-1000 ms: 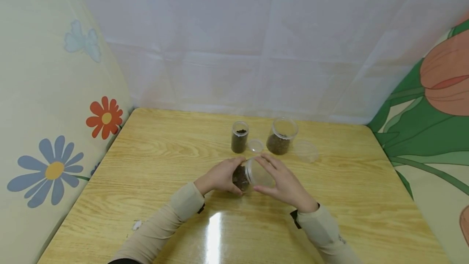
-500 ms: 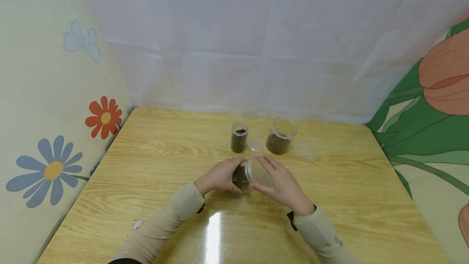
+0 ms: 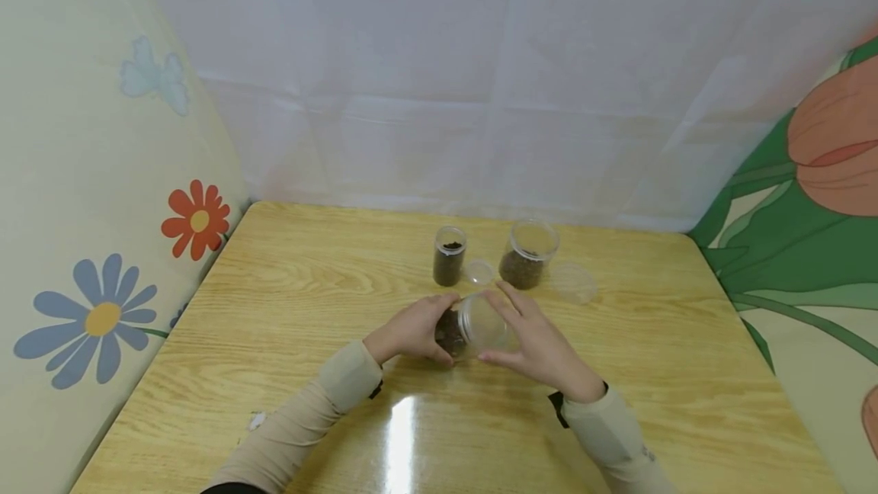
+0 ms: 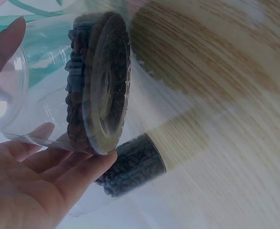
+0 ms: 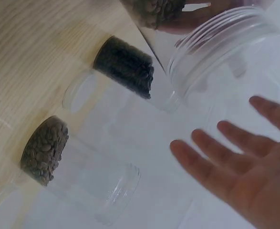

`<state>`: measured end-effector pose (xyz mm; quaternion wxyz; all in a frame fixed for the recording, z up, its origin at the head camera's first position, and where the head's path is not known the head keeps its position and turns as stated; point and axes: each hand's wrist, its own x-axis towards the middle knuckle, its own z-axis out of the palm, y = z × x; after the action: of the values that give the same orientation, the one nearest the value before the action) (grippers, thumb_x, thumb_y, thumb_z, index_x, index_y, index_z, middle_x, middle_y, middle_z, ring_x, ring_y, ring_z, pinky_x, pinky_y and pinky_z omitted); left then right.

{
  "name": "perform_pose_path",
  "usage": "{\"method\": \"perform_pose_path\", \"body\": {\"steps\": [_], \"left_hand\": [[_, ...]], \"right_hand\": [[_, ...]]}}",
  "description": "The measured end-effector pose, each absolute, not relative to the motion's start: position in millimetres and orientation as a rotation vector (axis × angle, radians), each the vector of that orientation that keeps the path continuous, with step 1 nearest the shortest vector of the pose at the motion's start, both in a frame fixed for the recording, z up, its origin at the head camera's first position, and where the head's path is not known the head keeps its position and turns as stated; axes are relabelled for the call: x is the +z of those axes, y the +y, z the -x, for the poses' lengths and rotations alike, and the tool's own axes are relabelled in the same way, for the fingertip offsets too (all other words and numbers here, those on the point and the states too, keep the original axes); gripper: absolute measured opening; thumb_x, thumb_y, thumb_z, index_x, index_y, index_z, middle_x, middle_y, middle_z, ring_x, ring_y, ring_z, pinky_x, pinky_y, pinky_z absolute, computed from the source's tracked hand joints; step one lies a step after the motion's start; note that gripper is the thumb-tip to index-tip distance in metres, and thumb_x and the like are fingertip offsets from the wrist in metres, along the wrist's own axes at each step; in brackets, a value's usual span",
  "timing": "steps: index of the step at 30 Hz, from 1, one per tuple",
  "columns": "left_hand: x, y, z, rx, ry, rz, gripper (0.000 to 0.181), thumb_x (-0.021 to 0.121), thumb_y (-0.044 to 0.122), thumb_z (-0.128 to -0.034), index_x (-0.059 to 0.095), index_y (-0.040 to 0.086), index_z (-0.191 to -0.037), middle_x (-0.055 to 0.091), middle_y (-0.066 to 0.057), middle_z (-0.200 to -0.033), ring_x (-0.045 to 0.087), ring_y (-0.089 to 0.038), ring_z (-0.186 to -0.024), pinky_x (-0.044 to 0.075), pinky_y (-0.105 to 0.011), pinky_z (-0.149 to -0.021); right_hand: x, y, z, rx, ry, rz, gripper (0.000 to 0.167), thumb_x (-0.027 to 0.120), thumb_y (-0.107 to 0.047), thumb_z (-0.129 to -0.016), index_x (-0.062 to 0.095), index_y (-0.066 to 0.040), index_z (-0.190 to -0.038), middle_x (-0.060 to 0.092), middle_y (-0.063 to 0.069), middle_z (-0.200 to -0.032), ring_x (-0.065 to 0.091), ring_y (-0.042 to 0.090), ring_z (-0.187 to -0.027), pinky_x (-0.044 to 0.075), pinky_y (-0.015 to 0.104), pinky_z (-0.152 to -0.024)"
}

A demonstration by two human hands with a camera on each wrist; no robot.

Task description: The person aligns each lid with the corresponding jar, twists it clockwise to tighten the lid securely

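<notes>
My left hand (image 3: 413, 328) curls round the side of a clear jar (image 4: 49, 109) with dark beans (image 4: 89, 76) at its base end. In the head view the jar's ridged rim (image 3: 466, 320) faces right, toward my right hand (image 3: 538, 345). In the right wrist view, the fingers of my right hand (image 5: 244, 167) are spread, with a visible gap to the ridged rim (image 5: 211, 47). A translucent round surface (image 3: 488, 324) shows at this end; I cannot tell whether it is a lid.
Behind the hands stand a narrow jar of dark beans (image 3: 448, 264) and a wider jar of brown beans (image 3: 524, 268). A small clear lid (image 3: 479, 273) lies between them, and a larger one (image 3: 574, 283) to their right. A white cloth (image 3: 411, 82) hangs behind the table.
My right hand moved slightly left against the rim end, then back right with its fingers spread wider. My left hand and the jar have stayed in place.
</notes>
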<state>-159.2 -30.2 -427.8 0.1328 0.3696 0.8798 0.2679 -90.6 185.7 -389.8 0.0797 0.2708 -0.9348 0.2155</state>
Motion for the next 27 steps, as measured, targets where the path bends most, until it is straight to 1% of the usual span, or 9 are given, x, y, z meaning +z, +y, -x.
{"method": "perform_pose_path", "body": {"steps": [4,8,16,22,27], "left_hand": [[-427.3,-30.7,159.0,0.780,2.545,-1.075,0.094,0.086,0.028,-0.0579,0.036,0.003,-0.134,0.052,-0.012,-0.124,0.050,-0.024,-0.111,0.040,-0.037,-0.095],[-427.5,-31.1,158.9,0.784,2.540,-1.078,0.095,0.086,0.027,-0.0585,0.036,0.002,-0.135,0.051,-0.012,-0.126,0.049,-0.024,-0.112,0.039,-0.037,-0.096],[-428.2,-31.0,159.7,0.781,2.549,-1.097,0.095,0.087,0.028,-0.0576,0.036,0.002,-0.134,0.051,-0.012,-0.125,0.050,-0.024,-0.111,0.040,-0.036,-0.096],[-428.6,-31.2,160.3,0.777,2.555,-1.106,0.095,0.087,0.028,-0.0575,0.036,0.001,-0.134,0.051,-0.013,-0.125,0.050,-0.025,-0.111,0.040,-0.037,-0.095],[-428.2,-31.4,160.0,0.784,2.555,-1.106,0.094,0.087,0.027,-0.0575,0.037,0.002,-0.133,0.052,-0.012,-0.124,0.050,-0.025,-0.110,0.040,-0.038,-0.095]], "right_hand": [[-389.0,189.8,94.8,0.584,-2.726,-0.990,0.086,0.077,-0.038,-0.069,0.036,-0.008,-0.139,0.029,0.020,-0.142,0.034,0.039,-0.124,0.040,0.053,-0.091],[-389.4,191.1,98.2,0.585,-2.699,-1.057,0.085,0.079,-0.033,-0.069,0.037,-0.007,-0.138,0.029,0.020,-0.142,0.034,0.039,-0.125,0.040,0.053,-0.091],[-391.4,191.9,100.8,0.618,-2.708,-1.077,0.079,0.076,-0.031,-0.072,0.037,-0.007,-0.137,0.035,0.018,-0.140,0.040,0.037,-0.121,0.044,0.050,-0.088],[-391.1,190.8,100.8,0.633,-2.732,-1.060,0.076,0.074,-0.032,-0.075,0.038,-0.008,-0.138,0.036,0.018,-0.139,0.040,0.037,-0.121,0.043,0.050,-0.089],[-390.5,187.9,99.7,0.631,-2.753,-1.017,0.076,0.074,-0.033,-0.075,0.039,-0.008,-0.137,0.038,0.018,-0.138,0.042,0.037,-0.120,0.044,0.050,-0.087]]}}
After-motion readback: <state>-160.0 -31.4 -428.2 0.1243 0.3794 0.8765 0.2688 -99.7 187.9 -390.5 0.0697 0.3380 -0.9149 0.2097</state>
